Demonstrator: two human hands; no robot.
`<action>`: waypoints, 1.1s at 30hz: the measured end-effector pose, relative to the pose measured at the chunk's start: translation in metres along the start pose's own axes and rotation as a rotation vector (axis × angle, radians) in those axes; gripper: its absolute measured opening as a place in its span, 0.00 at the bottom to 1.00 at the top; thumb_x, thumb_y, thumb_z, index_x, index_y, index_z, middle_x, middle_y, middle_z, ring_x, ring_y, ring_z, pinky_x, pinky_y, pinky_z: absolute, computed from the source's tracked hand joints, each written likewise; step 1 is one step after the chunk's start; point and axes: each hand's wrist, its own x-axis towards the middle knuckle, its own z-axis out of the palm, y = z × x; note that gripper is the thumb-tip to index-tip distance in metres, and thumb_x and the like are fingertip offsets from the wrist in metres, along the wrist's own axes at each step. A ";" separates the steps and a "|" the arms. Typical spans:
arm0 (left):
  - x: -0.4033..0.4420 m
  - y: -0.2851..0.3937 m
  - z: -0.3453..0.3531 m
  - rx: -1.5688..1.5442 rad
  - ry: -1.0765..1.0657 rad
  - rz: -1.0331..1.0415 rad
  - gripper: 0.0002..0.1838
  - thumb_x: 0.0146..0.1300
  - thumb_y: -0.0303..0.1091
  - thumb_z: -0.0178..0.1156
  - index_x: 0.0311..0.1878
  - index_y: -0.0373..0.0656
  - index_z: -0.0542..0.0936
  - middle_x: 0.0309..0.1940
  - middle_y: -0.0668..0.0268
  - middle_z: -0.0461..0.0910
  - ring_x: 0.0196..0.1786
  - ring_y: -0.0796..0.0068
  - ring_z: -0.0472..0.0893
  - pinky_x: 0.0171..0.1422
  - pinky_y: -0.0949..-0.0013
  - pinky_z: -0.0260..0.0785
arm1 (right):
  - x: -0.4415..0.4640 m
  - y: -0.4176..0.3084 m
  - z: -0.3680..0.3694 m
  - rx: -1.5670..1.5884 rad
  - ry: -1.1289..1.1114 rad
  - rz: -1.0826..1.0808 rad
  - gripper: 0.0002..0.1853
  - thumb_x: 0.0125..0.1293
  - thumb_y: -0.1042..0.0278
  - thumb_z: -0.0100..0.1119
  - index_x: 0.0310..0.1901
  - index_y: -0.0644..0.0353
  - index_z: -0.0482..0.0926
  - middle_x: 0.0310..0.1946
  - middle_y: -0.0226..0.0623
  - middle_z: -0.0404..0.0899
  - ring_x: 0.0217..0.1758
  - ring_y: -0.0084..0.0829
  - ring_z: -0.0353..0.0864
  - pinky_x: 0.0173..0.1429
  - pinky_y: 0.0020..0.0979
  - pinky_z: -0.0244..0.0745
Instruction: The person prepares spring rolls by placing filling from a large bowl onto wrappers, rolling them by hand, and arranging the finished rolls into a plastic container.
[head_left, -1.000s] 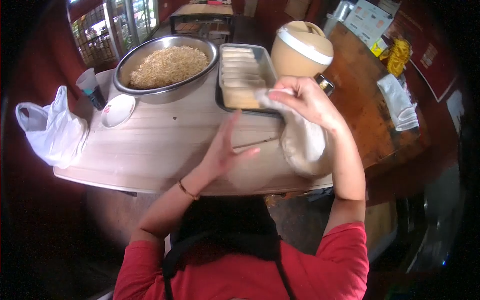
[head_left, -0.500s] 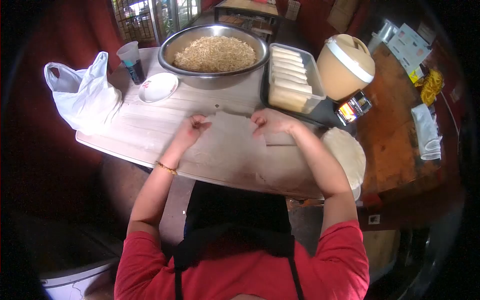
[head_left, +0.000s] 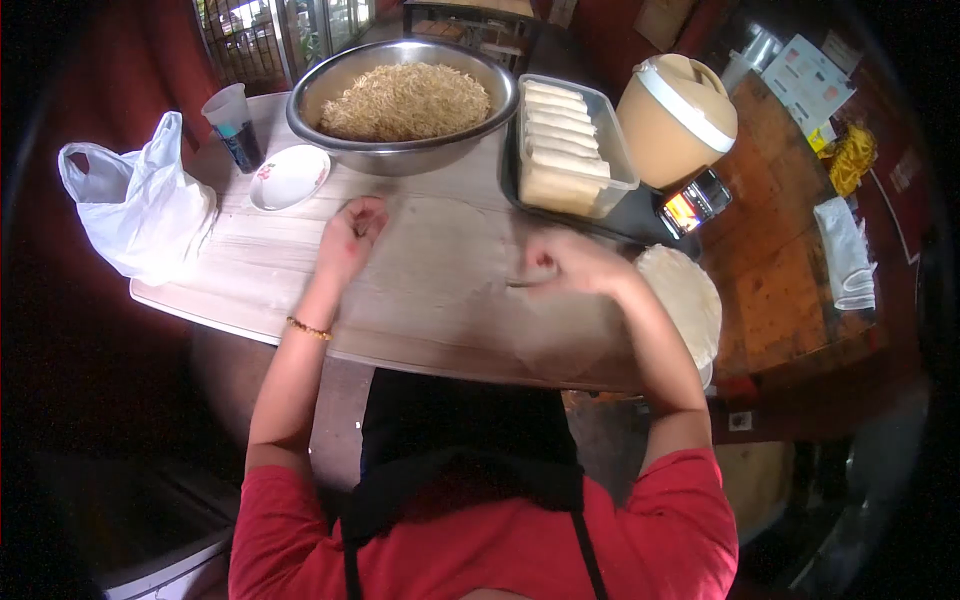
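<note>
Shifted rightward: my right hand (head_left: 565,262), blurred, closure impossible to tell. Wrapper (head_left: 440,245): thin, flat on surface (head_left: 250,245), centre of frame. Left hand (head_left: 355,235): fingers curled together, beside wrapper's left edge.

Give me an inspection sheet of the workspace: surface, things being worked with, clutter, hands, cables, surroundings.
Surface: pale wood-look table, scattered marks.
Things: thin sheet flat between the hands; round stack of sheets at the right; metal bowl of pale shreds; pale rolls in a clear tub on a dark tray.
Clutter: white bag, cup, dish, lit phone, lidded jug.
Hands: left hand curled by the sheet's left edge; right hand near its right, blurred; grip unclear on both.
Cables: nothing seen.
Surroundings: brown side table with a pale cloth.
</note>
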 end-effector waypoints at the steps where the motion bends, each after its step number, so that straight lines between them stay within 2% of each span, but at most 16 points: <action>1: -0.005 0.006 0.004 -0.032 -0.080 0.025 0.11 0.62 0.24 0.60 0.48 0.39 0.80 0.39 0.61 0.84 0.39 0.75 0.83 0.45 0.72 0.74 | -0.014 -0.005 0.008 0.001 -0.005 0.004 0.16 0.52 0.60 0.71 0.34 0.61 0.76 0.32 0.40 0.76 0.37 0.38 0.76 0.43 0.35 0.72; 3: -0.012 0.018 0.018 -0.072 -0.163 0.047 0.11 0.62 0.24 0.60 0.48 0.39 0.80 0.39 0.60 0.84 0.39 0.75 0.82 0.44 0.72 0.74 | -0.038 -0.014 0.023 -0.103 0.092 0.185 0.15 0.53 0.61 0.70 0.35 0.59 0.76 0.33 0.42 0.76 0.39 0.43 0.78 0.44 0.39 0.73; 6: -0.022 0.042 0.053 -0.081 -0.335 -0.019 0.13 0.61 0.26 0.62 0.49 0.39 0.80 0.40 0.60 0.83 0.38 0.75 0.81 0.43 0.72 0.74 | -0.046 0.003 0.055 -0.125 0.228 0.215 0.14 0.54 0.61 0.69 0.36 0.59 0.76 0.35 0.43 0.77 0.41 0.49 0.78 0.46 0.43 0.73; 9: -0.040 0.067 0.086 -0.002 -0.558 0.074 0.18 0.61 0.27 0.64 0.54 0.39 0.77 0.43 0.65 0.81 0.46 0.82 0.76 0.50 0.75 0.71 | -0.045 -0.004 0.053 -0.206 0.198 0.283 0.17 0.56 0.55 0.66 0.38 0.58 0.75 0.41 0.50 0.78 0.48 0.51 0.78 0.50 0.48 0.72; 11: -0.054 0.084 0.099 -0.147 -0.790 0.037 0.22 0.59 0.32 0.67 0.57 0.41 0.75 0.48 0.61 0.79 0.51 0.74 0.76 0.55 0.70 0.69 | -0.046 0.001 0.056 -0.200 0.252 0.215 0.16 0.56 0.56 0.66 0.38 0.58 0.75 0.41 0.49 0.77 0.48 0.50 0.78 0.50 0.47 0.73; 12: -0.058 0.082 0.106 -0.145 -0.790 0.039 0.22 0.59 0.32 0.67 0.57 0.41 0.75 0.48 0.61 0.79 0.51 0.74 0.76 0.55 0.70 0.69 | -0.047 0.003 0.057 -0.194 0.304 0.145 0.16 0.56 0.58 0.66 0.39 0.58 0.74 0.40 0.48 0.76 0.47 0.50 0.78 0.50 0.46 0.73; 14: -0.065 0.072 0.121 0.139 -0.523 0.564 0.30 0.57 0.36 0.68 0.63 0.41 0.70 0.54 0.55 0.76 0.57 0.61 0.75 0.60 0.64 0.67 | -0.043 -0.015 0.051 -0.197 0.296 0.134 0.16 0.56 0.58 0.66 0.39 0.59 0.74 0.39 0.46 0.75 0.48 0.49 0.77 0.50 0.46 0.74; 17: -0.062 0.078 0.110 0.126 -0.597 0.461 0.38 0.55 0.38 0.69 0.67 0.40 0.64 0.58 0.51 0.72 0.62 0.52 0.71 0.64 0.60 0.64 | -0.037 -0.027 0.061 -0.247 0.312 0.138 0.15 0.56 0.60 0.65 0.39 0.60 0.74 0.37 0.43 0.75 0.49 0.47 0.76 0.50 0.46 0.74; 21: -0.060 0.095 0.095 0.019 -0.680 0.238 0.39 0.51 0.38 0.68 0.66 0.38 0.64 0.57 0.50 0.72 0.61 0.51 0.70 0.66 0.54 0.60 | -0.031 -0.017 0.073 -0.402 0.391 0.107 0.10 0.58 0.65 0.61 0.37 0.59 0.74 0.37 0.41 0.74 0.53 0.44 0.74 0.49 0.47 0.73; 25: -0.072 0.088 0.117 -0.051 -0.551 0.305 0.38 0.53 0.39 0.68 0.66 0.38 0.64 0.52 0.47 0.76 0.55 0.49 0.76 0.57 0.52 0.67 | -0.031 -0.028 0.054 -0.380 0.450 0.110 0.07 0.60 0.69 0.58 0.38 0.60 0.73 0.36 0.42 0.75 0.48 0.45 0.76 0.46 0.45 0.73; 27: -0.075 0.090 0.121 -0.089 -0.521 0.256 0.37 0.53 0.40 0.69 0.64 0.37 0.66 0.48 0.46 0.79 0.50 0.48 0.79 0.53 0.52 0.70 | -0.033 -0.038 0.037 -0.060 0.485 0.216 0.06 0.62 0.70 0.56 0.39 0.61 0.72 0.34 0.43 0.77 0.42 0.49 0.77 0.44 0.42 0.72; 29: -0.070 0.091 0.119 -0.113 -0.605 0.133 0.29 0.55 0.39 0.69 0.56 0.34 0.73 0.37 0.53 0.83 0.39 0.60 0.83 0.43 0.60 0.74 | -0.041 -0.047 0.011 0.053 0.509 0.252 0.05 0.64 0.72 0.55 0.40 0.61 0.72 0.32 0.41 0.77 0.38 0.45 0.78 0.42 0.37 0.72; 30: -0.065 0.091 0.115 -0.115 -0.608 0.137 0.29 0.55 0.39 0.69 0.56 0.34 0.73 0.37 0.53 0.83 0.39 0.60 0.83 0.43 0.60 0.74 | -0.045 -0.048 0.001 0.170 0.530 0.283 0.05 0.66 0.73 0.54 0.41 0.61 0.71 0.30 0.38 0.78 0.34 0.40 0.79 0.40 0.33 0.71; 31: -0.059 0.094 0.107 -0.204 -0.664 0.010 0.21 0.59 0.35 0.67 0.53 0.35 0.77 0.37 0.61 0.84 0.40 0.72 0.81 0.45 0.68 0.73 | -0.048 -0.043 -0.008 0.167 0.535 0.284 0.05 0.66 0.73 0.54 0.41 0.61 0.71 0.30 0.38 0.78 0.34 0.40 0.79 0.40 0.33 0.71; 32: -0.053 0.097 0.098 -0.293 -0.717 -0.119 0.13 0.63 0.30 0.65 0.49 0.36 0.80 0.38 0.69 0.84 0.40 0.84 0.79 0.46 0.75 0.72 | -0.051 -0.037 -0.018 0.363 0.545 0.237 0.06 0.66 0.74 0.55 0.43 0.61 0.72 0.29 0.34 0.77 0.34 0.32 0.78 0.40 0.29 0.70; 33: -0.048 0.105 0.089 -0.441 -0.641 -0.069 0.07 0.66 0.27 0.60 0.46 0.37 0.82 0.40 0.72 0.83 0.40 0.85 0.79 0.45 0.76 0.72 | -0.053 -0.035 -0.023 0.559 0.551 0.186 0.08 0.67 0.75 0.57 0.46 0.60 0.72 0.28 0.30 0.77 0.34 0.24 0.77 0.39 0.25 0.69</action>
